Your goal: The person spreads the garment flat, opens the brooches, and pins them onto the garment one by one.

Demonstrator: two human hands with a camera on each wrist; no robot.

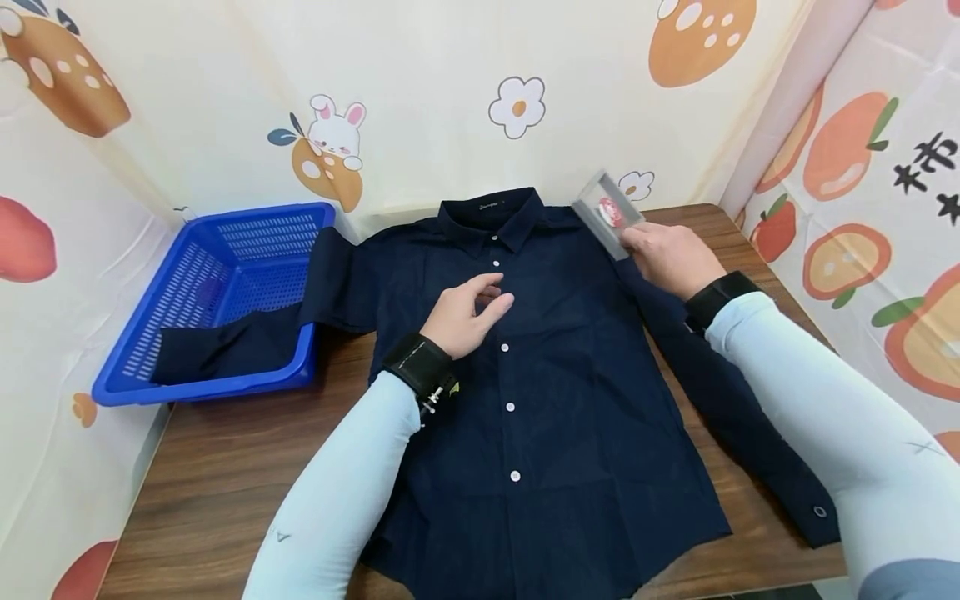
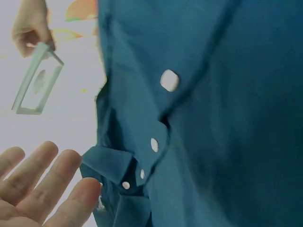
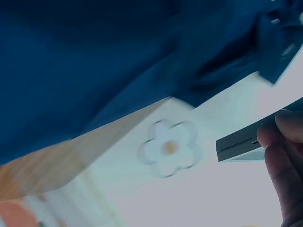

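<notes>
A navy button-up shirt point(image 1: 577, 375) lies front up on the wooden table, its collar at the far side. My right hand point(image 1: 671, 254) pinches one edge of a small grey-framed clear case point(image 1: 609, 212) with a red and white design in it. The case is held above the shirt's shoulder on the right; the right wrist view shows its grey edge point(image 3: 241, 142) between thumb and fingers. Over the shirt's chest, near the button row, hovers my left hand point(image 1: 463, 317), empty, with fingers relaxed. Its spread fingers point(image 2: 66, 170) appear in the left wrist view.
A blue plastic basket point(image 1: 202, 387) stands at the left, with one shirt sleeve point(image 1: 247, 342) draped into it. The other sleeve point(image 1: 720, 400) stretches down the right side of the table point(image 1: 232, 475). Patterned curtains point(image 1: 450, 83) close off the back and sides.
</notes>
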